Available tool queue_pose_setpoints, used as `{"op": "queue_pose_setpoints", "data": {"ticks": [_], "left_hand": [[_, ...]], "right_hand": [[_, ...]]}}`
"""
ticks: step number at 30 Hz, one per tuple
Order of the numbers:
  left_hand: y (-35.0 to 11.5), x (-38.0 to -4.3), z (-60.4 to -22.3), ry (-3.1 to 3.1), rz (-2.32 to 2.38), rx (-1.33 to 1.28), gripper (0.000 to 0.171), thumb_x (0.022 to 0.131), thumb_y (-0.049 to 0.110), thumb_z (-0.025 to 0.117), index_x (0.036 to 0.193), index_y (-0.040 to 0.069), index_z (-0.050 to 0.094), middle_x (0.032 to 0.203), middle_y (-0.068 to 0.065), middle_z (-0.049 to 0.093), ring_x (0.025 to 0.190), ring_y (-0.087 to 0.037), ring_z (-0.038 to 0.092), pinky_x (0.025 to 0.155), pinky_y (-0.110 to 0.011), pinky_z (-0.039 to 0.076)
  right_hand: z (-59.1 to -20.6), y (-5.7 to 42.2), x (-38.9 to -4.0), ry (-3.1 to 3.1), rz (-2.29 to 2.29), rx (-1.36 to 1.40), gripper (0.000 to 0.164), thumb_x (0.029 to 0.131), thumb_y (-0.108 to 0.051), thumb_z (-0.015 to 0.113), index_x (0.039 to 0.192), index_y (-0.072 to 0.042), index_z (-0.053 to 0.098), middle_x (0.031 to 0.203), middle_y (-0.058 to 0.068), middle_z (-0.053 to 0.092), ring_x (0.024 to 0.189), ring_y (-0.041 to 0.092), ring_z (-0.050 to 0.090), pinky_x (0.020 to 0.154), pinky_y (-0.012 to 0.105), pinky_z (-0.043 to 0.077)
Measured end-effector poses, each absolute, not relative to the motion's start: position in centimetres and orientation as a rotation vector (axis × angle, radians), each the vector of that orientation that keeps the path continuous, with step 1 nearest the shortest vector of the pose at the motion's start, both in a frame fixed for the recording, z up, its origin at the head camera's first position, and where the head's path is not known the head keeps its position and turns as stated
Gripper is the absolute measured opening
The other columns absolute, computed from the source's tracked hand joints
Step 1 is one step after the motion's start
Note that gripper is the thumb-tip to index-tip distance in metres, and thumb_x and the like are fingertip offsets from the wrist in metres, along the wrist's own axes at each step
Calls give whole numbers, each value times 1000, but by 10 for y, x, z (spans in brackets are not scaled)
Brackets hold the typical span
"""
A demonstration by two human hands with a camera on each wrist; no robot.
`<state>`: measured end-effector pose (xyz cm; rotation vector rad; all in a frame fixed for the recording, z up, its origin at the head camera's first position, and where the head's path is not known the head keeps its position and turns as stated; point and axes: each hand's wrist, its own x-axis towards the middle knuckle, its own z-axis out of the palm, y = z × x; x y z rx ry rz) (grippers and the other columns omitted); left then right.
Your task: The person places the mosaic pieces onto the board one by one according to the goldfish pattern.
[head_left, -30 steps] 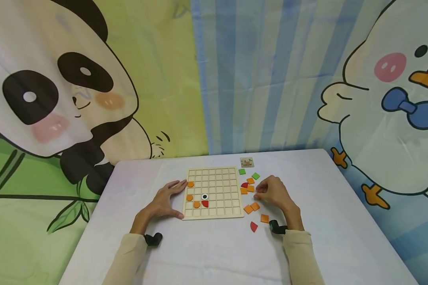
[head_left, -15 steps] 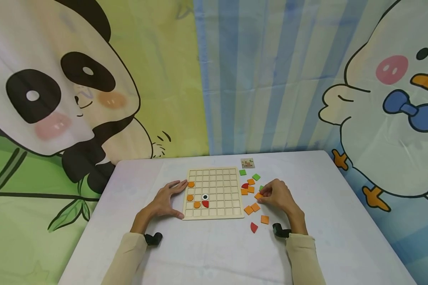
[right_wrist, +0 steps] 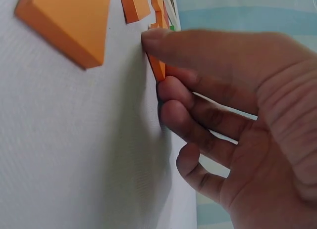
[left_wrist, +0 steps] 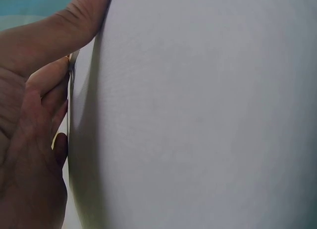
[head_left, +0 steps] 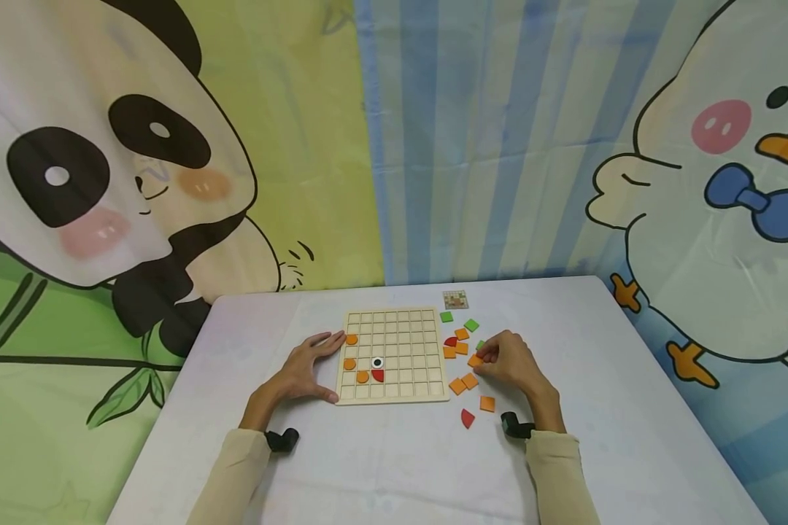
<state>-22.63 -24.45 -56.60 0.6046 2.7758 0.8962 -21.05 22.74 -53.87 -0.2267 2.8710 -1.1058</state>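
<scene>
A pale wooden grid board (head_left: 403, 350) lies on the white table. My left hand (head_left: 305, 370) rests against its left edge, fingers stretched and thumb spread to the near corner. At the right of the board, my right hand (head_left: 512, 361) pinches an orange square tile (head_left: 475, 361) between thumb and fingers; the right wrist view has this tile (right_wrist: 157, 68) low by the tabletop. On the board sit several orange round pieces (head_left: 349, 364), a white disc with a black centre (head_left: 377, 362) and a red quarter-circle piece (head_left: 377, 375).
Loose orange square tiles (head_left: 457, 386) are scattered right of the board, with red quarter-circles (head_left: 468, 418) and green tiles (head_left: 471, 325). One green tile is partly behind my right hand. A small patterned card (head_left: 455, 299) lies at the back. A printed curtain (head_left: 466, 146) hangs behind the table.
My right hand has shifted slightly right, and an orange tile shows at its fingertips, with a green tile uncovered behind. During the last half second it barely moves. The left hand stays in place.
</scene>
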Motion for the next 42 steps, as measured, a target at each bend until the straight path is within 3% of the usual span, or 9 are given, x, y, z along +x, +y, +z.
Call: {"op": "queue_pose_setpoints", "data": {"ticks": [8, 18, 32, 42], "left_hand": [[-243, -224, -565, 2773, 897, 594, 135, 56, 45, 109, 170, 24, 40, 180, -2, 36, 167, -44, 25, 124, -81, 26], [-243, -223, -562, 2768, 913, 585, 135, 56, 45, 109, 170, 23, 41, 180, -4, 36, 167, -45, 25, 124, -82, 25], [-243, -224, -563, 2769, 912, 593, 135, 56, 46, 109, 170, 24, 40, 180, -3, 36, 167, -44, 24, 125, -80, 26], [-242, -224, -563, 2773, 894, 594, 136, 56, 45, 109, 171, 24, 39, 180, -3, 35, 167, -43, 24, 125, -81, 25]], "right_hand": [[-535, 225, -210, 2897, -1072, -225, 21, 78, -15, 93, 96, -8, 84, 86, 3, 74, 81, 19, 60, 73, 29, 51], [-534, 215, -210, 2904, -1110, -303, 24, 85, -22, 93, 104, -10, 86, 99, 2, 78, 92, 20, 61, 88, 37, 53], [-538, 187, -216, 2855, -1207, -516, 19, 85, -11, 86, 104, -9, 85, 94, 0, 78, 87, 15, 64, 82, 32, 55], [-539, 162, -223, 2847, -1202, -721, 22, 92, -14, 85, 114, -10, 83, 110, 2, 80, 95, 17, 70, 89, 38, 61]]}}
